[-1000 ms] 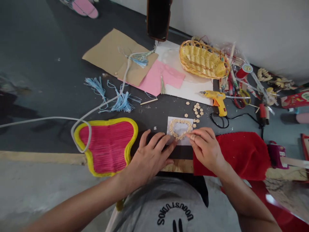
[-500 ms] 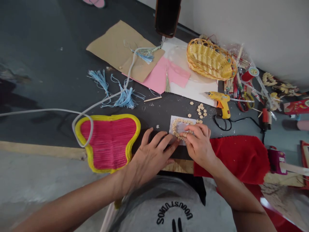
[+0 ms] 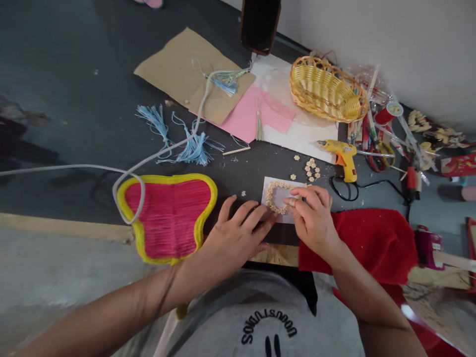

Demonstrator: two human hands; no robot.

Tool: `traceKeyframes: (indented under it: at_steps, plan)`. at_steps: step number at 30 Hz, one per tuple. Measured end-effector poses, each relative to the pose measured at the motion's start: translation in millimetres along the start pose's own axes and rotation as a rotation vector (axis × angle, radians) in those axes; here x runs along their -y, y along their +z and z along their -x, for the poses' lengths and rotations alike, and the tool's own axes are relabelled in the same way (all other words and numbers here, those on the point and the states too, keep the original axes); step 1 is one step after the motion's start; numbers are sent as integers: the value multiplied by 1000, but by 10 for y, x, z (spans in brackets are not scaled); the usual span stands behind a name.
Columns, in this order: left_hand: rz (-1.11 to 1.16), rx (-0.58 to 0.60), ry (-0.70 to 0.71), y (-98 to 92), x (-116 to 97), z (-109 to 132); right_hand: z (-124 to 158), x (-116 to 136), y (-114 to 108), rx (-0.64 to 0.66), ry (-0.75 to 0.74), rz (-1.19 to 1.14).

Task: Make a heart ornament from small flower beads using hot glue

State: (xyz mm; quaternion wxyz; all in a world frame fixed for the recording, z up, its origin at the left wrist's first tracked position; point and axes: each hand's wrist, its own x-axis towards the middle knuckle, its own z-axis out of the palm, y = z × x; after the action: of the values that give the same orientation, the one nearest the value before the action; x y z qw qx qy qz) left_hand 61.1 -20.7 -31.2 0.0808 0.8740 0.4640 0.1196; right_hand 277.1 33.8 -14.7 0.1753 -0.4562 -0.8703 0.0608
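Bead ring (image 3: 269, 199): lies on white paper (image 3: 287, 218), directly in front of the person.
Left hand (image 3: 232, 236): at eight o'clock from the ring; wide, fingers fanned, one fingertip at its seven o'clock edge.
Right hand (image 3: 313, 218): at four o'clock; narrow grip, contents cannot be told.
Glue gun (image 3: 344, 157): at two o'clock, near loose beads (image 3: 312, 161).

A ring of cream, flower-shaped beads (image 3: 270, 195), set closely edge to edge in a rounded outline, lies flat on a small sheet of white paper (image 3: 278, 197); its right side is partly hidden. The paper lies flat near the table's front edge. Matching loose flower beads (image 3: 317, 175) sit just beyond it, mostly clustered.
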Motion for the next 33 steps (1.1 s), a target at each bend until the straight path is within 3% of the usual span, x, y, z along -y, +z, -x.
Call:
traceKeyframes:
  at_steps: [17, 25, 33]
  plan:
    - [25, 26, -6, -42, -7, -14, -34, -109, -139, -22, 8, 27]
    - [-8, 22, -5, -50, -10, -26, -187, -196, -176, 63, -132, -15]
    - [-24, 24, -1, -56, -11, -22, -40, -204, -163, 33, -36, -30]
